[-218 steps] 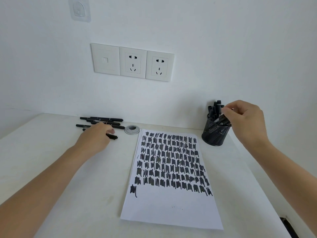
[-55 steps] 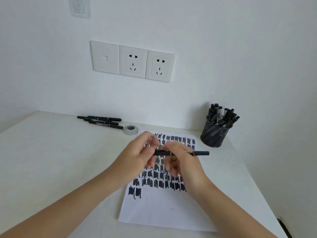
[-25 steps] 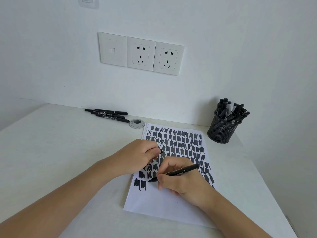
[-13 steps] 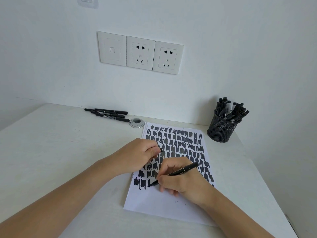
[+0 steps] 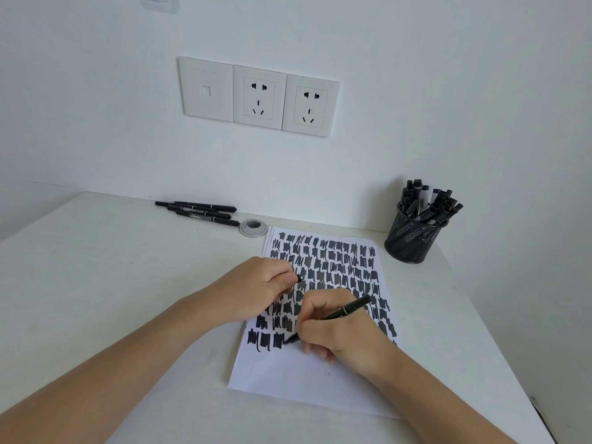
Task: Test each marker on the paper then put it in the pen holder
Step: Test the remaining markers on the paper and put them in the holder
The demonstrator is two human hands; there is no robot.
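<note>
Step in hand: testing. The right hand (image 5: 336, 334) held one black marker (image 5: 347, 309) in a writing grip, with thumb and fingers pinched round the barrel. The tip was down on the paper (image 5: 307, 379) at the nearest row of scribbles, just beside the last black patch. The left hand (image 5: 256, 290) rested on the left part of the paper. Its grip was closed, thumb and forefinger pinching a small black cap (image 5: 298, 278), judged to belong to that marker.

Next move, as judged: lift the tip once the mark shows, bring cap and marker together and press the cap home. The marker then goes to the pen holder (image 5: 413, 241), which stood at the far right of the table (image 5: 96, 283), well apart from both hands. The holder was crowded, so a gap would need to be found.

Count:
- Marker in hand: one. Cap off: one.
- Loose markers (image 5: 198, 212): four, as far as could be told, lying side by side by the wall at the far left. They were judged to be awaiting test.
- Pen holder: one, black mesh. The stored markers (image 5: 426, 201) were more than ten and overlapped too much for an exact count.
- Paper: one pile. Edges at its far left corner suggested more than one sheet, but the number could not be told.
- Cable grommet (image 5: 254, 227): one, between the loose markers and the paper.
- Wall plates (image 5: 259, 97): three, of which two were power sockets.
</note>
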